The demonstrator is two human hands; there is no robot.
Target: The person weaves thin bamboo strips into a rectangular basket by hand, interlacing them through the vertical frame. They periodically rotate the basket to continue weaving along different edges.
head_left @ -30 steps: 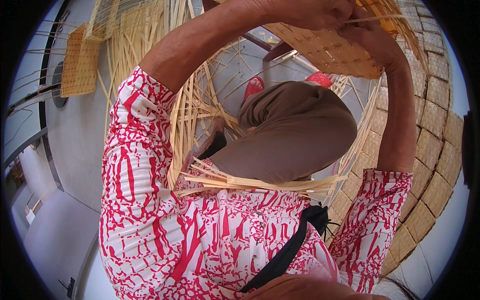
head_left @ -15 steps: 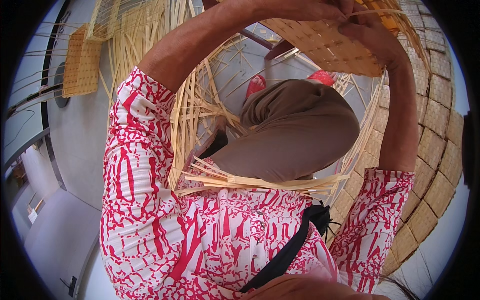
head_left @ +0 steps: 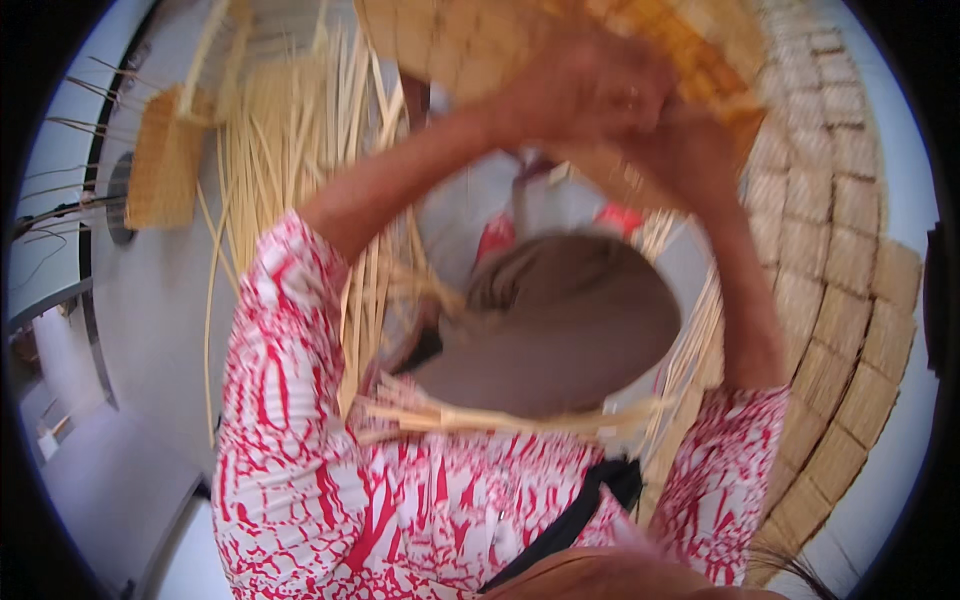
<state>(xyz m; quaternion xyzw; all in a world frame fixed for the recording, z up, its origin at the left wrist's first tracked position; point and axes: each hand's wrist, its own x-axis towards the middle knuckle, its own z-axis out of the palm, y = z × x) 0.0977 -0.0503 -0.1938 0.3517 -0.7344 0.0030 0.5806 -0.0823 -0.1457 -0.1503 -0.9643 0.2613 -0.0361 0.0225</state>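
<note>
A woven basket (head_left: 425,45) of flat pale strips is held up in front of me at the top, its inside glowing orange. My right hand (head_left: 685,150) grips its rim, the fingers closed and blurred by motion. Right beside it, almost touching, my left hand (head_left: 600,85) is curled closed at the same rim. What the left fingers pinch is smeared and hidden. Across my lap lies a small bundle of split strips (head_left: 520,418), below my raised knee in brown trousers.
Many loose long strips (head_left: 285,150) spread over the grey floor (head_left: 165,300) at the left. Beyond them stands another woven basket (head_left: 160,160) with long strip ends sticking out. Rows of stacked woven pieces (head_left: 835,330) line the right side. A dark wooden leg shows near the top.
The basket has swung left and toward me, its orange inside now showing more. Both hands have shifted left and closer in with it. The whole view has tilted slightly.
</note>
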